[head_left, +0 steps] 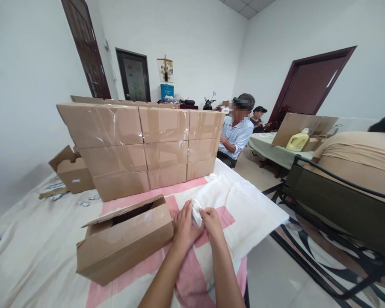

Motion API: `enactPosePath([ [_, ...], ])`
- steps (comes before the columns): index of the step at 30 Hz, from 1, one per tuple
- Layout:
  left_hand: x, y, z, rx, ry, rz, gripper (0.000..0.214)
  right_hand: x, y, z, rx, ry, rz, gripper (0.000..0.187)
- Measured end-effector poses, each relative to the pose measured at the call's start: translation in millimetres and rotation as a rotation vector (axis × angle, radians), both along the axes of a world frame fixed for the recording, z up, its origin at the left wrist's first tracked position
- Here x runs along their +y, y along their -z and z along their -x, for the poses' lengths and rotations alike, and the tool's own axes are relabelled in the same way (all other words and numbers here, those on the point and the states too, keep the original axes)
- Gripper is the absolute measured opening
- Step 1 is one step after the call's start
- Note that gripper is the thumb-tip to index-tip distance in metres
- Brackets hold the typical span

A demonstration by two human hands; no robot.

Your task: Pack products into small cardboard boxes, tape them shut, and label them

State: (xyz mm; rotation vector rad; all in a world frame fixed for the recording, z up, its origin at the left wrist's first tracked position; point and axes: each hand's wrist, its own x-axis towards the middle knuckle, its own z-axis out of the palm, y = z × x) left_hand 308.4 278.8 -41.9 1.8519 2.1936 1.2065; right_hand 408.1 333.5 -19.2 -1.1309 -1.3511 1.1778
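My left hand [184, 226] and my right hand [211, 222] meet over the pink and white cloth [244, 205] on the table. Both are closed around a small white object [196, 212] held between them; I cannot make out what it is. Just left of my left hand lies an open cardboard box [125, 239] on its side, flaps loose. Behind it stands a wall of sealed, taped cardboard boxes [147, 145], stacked three high.
Another open box [71, 171] and small scattered items [86, 201] lie at the far left. A seated person in a light blue shirt [235, 134] is behind the stack. A yellow jug [297, 141] sits on a far table. A person's back and chair [340, 192] are at right.
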Motion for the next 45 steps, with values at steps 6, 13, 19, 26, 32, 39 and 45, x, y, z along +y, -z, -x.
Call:
enactPosePath([
  [6,-3.7,-12.1,0.1,-0.015,-0.016,0.097,0.09,-14.9,-5.0,-6.1,0.032,0.054,0.055,0.034],
  [13,-6.0,-15.8,3.0,-0.004,0.017,0.15,0.098,-42.2,0.5,-19.5,0.09,0.084,0.16,0.035],
  [19,-4.2,-6.8,5.3,0.003,0.029,0.064,0.091,-41.6,-1.9,-21.1,0.144,0.027,0.302,0.036],
  [26,-1.0,-0.2,8.5,-0.023,0.064,0.042,0.098,-40.8,0.8,-16.3,0.275,0.065,0.338,0.031],
  [32,-2.4,-0.4,9.0,-0.041,0.073,0.041,0.097,-38.8,2.8,-13.7,0.307,0.08,0.316,0.036],
  [39,-3.7,-3.4,8.1,-0.052,0.069,0.036,0.087,-39.4,4.5,-14.6,0.344,0.012,0.271,0.035],
  [45,-3.4,-2.6,6.5,-0.061,0.056,0.047,0.083,-38.2,9.5,-14.0,0.374,0.0,0.223,0.033],
])
